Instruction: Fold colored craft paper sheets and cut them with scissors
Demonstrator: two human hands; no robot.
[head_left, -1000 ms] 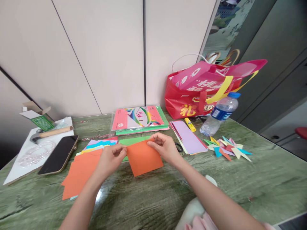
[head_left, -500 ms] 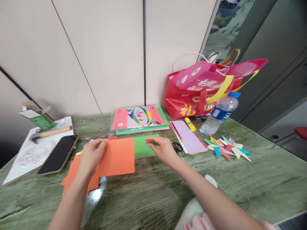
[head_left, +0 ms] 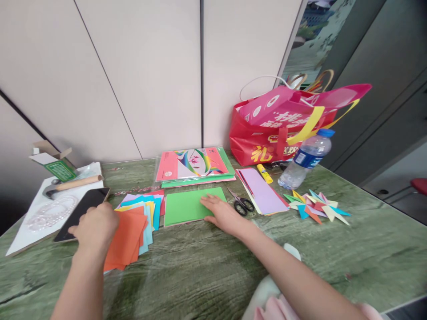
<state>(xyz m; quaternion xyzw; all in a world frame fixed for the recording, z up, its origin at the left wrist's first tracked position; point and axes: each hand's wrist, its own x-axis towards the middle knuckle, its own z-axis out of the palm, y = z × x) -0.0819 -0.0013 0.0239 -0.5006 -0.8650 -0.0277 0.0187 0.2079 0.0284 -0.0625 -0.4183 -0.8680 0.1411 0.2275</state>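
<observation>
My right hand (head_left: 222, 214) lies open, fingers stretched over the right part of a green paper sheet (head_left: 183, 205). Other paper edges show just under that sheet. At the left, my left hand (head_left: 96, 227) is over the edge of the phone (head_left: 75, 222) and beside a fanned pile of orange paper pieces (head_left: 125, 233). Its fingers are curled, and whatever they may hold is hidden beneath the hand. Blue, yellow, lilac and red pieces (head_left: 156, 209) spread out behind the orange ones. Black-handled scissors (head_left: 243, 206) rest just right of my right hand.
Behind the green sheet sits a paper pack (head_left: 196, 163). To the right are lilac strips (head_left: 263, 191), a glue stick (head_left: 265, 173), a water bottle (head_left: 305, 159), folded paper stars (head_left: 316, 204) and a red bag (head_left: 260, 133). A hammer (head_left: 76, 183) and beads (head_left: 51, 213) lie left.
My left hand has moved left, away from the green sheet, and the orange paper it held has gone from in front of that sheet. My right hand has lowered and flattened onto the green sheet.
</observation>
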